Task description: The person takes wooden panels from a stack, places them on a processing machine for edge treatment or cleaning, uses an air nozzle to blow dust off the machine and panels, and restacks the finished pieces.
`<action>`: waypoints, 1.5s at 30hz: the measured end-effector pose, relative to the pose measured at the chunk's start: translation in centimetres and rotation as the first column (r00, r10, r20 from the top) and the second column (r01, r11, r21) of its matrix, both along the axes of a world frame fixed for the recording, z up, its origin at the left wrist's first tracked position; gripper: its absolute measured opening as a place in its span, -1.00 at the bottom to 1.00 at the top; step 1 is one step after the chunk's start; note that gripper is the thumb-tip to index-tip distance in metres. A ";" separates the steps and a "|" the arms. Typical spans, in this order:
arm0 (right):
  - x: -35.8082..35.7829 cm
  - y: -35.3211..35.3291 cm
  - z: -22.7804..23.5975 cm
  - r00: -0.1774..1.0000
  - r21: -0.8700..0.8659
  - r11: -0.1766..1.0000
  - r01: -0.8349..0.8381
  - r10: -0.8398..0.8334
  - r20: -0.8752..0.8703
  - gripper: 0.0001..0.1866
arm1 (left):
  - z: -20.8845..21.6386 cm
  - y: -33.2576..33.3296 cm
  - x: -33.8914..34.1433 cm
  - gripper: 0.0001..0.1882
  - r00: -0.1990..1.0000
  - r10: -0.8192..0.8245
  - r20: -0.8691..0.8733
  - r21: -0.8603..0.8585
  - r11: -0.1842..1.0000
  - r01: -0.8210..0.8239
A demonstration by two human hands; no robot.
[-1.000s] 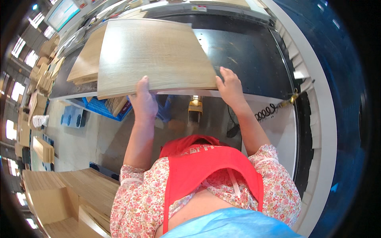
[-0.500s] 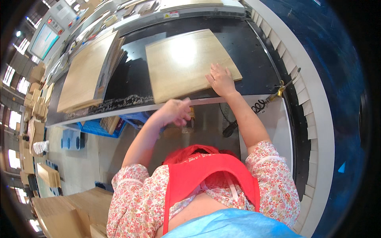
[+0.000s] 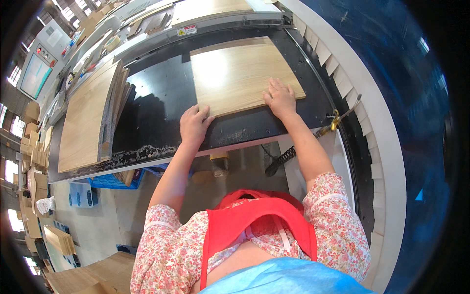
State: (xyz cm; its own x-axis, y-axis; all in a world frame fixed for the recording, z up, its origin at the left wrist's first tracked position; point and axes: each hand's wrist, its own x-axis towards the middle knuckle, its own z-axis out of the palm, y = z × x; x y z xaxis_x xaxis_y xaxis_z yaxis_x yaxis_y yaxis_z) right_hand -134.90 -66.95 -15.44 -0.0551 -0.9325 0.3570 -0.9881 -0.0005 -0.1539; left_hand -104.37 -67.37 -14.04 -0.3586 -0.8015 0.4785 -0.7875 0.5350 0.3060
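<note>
A rectangular light wood-grain board [image 3: 240,73] lies flat on the black worktable [image 3: 161,93]. My left hand [image 3: 194,126] is at the board's near left corner, its outstretched fingers touching the edge there. Resting on top near the right end of the board, my right hand [image 3: 282,100] has its fingers spread and holds nothing. To the left, a stack of similar wood-grain boards [image 3: 85,117] sits on the same table, its edges unevenly lined up.
An air gun with a coiled hose [image 3: 335,120] hangs at the table's right corner. Pleated grey bellows [image 3: 352,88] run along the right side. A control screen [image 3: 35,75] stands far left. Blue crates [image 3: 115,180] are under the table, and cardboard [image 3: 98,274] lies lower left.
My left hand has risen from beside the table's front edge to the board's corner. The board now lies farther from that edge. My right hand stays on it.
</note>
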 end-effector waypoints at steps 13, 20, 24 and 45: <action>-7.5 -6.9 0.5 0.804 0.028 0.811 0.584 -0.584 0.111 -0.36 | -0.3 -11.5 -17.9 -0.69 0.999 -0.002 -0.040 -0.090 0.996 -0.002; -7.2 -8.2 0.0 0.801 0.112 0.818 0.564 -0.575 0.171 -0.33 | -0.2 -14.3 -22.1 -0.63 0.995 0.021 -0.095 -0.047 0.999 -0.026; -6.3 -10.7 1.0 0.802 0.117 0.821 0.559 -0.571 0.178 -0.40 | 0.4 -14.6 -21.8 -0.56 0.997 -0.012 -0.072 -0.088 0.996 0.005; -5.1 -10.7 2.0 0.758 0.223 0.782 0.582 -0.621 0.199 -0.33 | -0.1 -14.6 -22.1 -0.19 0.994 0.061 -0.093 0.153 0.987 -0.046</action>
